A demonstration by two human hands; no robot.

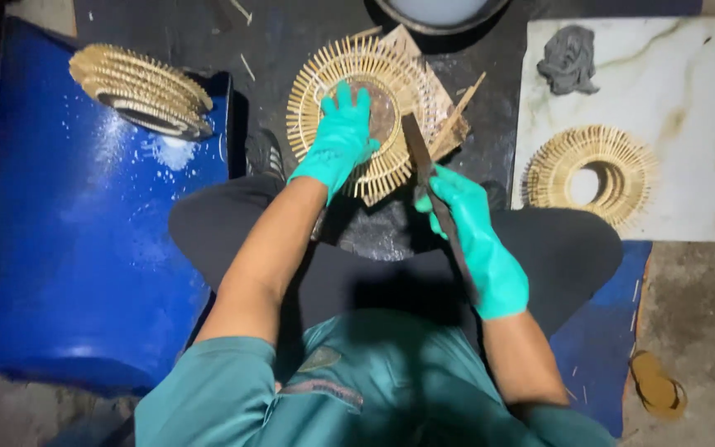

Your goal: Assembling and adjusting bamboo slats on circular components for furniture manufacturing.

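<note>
Sunburst ring [357,108] of bamboo sticks lies at upper centre of the head view, on a wooden board [436,103]. Left hand [343,136], gloved teal, presses flat on its middle. Right hand [465,215] is closed around a long dark blade [418,149], tip beside the ring. Risk, I judge: the blade could slip toward the pressing fingers, or snap thin sticks.

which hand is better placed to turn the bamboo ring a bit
Left, most likely. The left hand already lies flat on the bamboo ring, while the right hand is closed around a long dark blade.
</note>
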